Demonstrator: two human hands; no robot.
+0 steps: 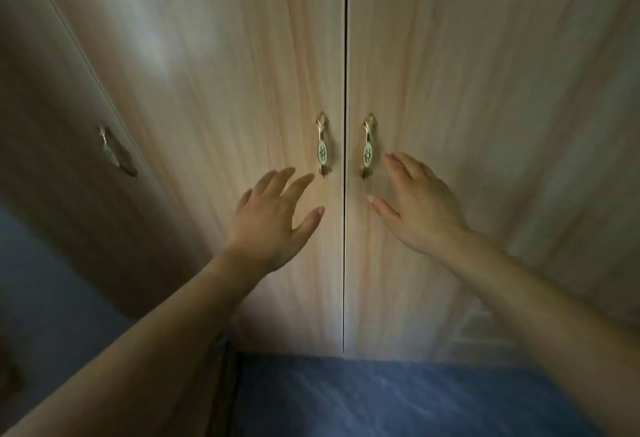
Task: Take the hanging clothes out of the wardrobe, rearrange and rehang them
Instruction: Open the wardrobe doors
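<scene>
Two light wood wardrobe doors stand closed in front of me, meeting at a dark vertical gap. The left door [225, 72] carries a brass handle with a green oval inset [322, 145]; the right door [485, 72] has a matching handle [367, 147]. My left hand [277, 214] is raised with fingers spread, its fingertips just below and left of the left handle. My right hand [419, 204] is also spread, fingertips just right of the right handle. Neither hand holds anything. No clothes are visible.
A third wardrobe door with its own handle [116, 152] angles away at the left. Blue marbled floor [398, 398] lies below the doors, and a bluish wall [41, 298] fills the lower left.
</scene>
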